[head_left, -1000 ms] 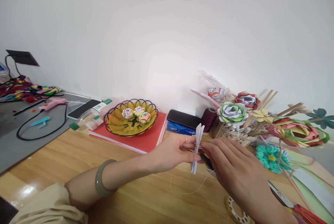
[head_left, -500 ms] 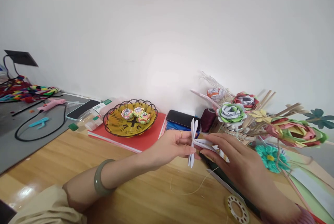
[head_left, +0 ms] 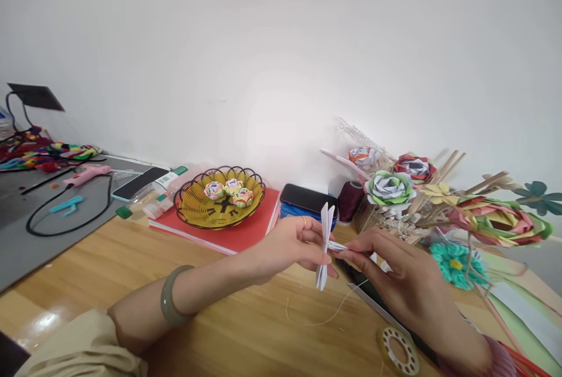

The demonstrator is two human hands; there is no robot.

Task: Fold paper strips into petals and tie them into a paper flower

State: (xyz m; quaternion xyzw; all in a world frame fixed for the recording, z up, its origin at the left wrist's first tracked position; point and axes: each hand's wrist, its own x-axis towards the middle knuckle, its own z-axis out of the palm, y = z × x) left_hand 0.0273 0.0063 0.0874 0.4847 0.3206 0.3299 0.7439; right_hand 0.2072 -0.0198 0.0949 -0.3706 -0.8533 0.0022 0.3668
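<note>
A folded white paper piece (head_left: pixel 324 242) is held above the wooden table, with narrow pointed parts standing up and down and another part reaching right. My left hand (head_left: pixel 294 248) pinches it at the middle from the left. From the right, my right hand (head_left: pixel 395 271) closes thumb and forefinger on the tip of the part that points toward it. A thin pale thread (head_left: pixel 314 325) curls on the table below the hands.
A yellow woven basket (head_left: pixel 193 210) with small paper flowers rests on a red folder (head_left: pixel 259 230). A phone (head_left: pixel 307 198), maroon spool (head_left: pixel 350 201) and tape roll (head_left: pixel 399 352) lie around. Large paper flowers (head_left: pixel 390 188) stand right; a pink glue gun (head_left: pixel 88 175) lies left.
My right fingers have drawn together on the right-hand part of the paper, which now looks narrower. The upright parts have turned slightly and look wider. My left hand stays almost in place.
</note>
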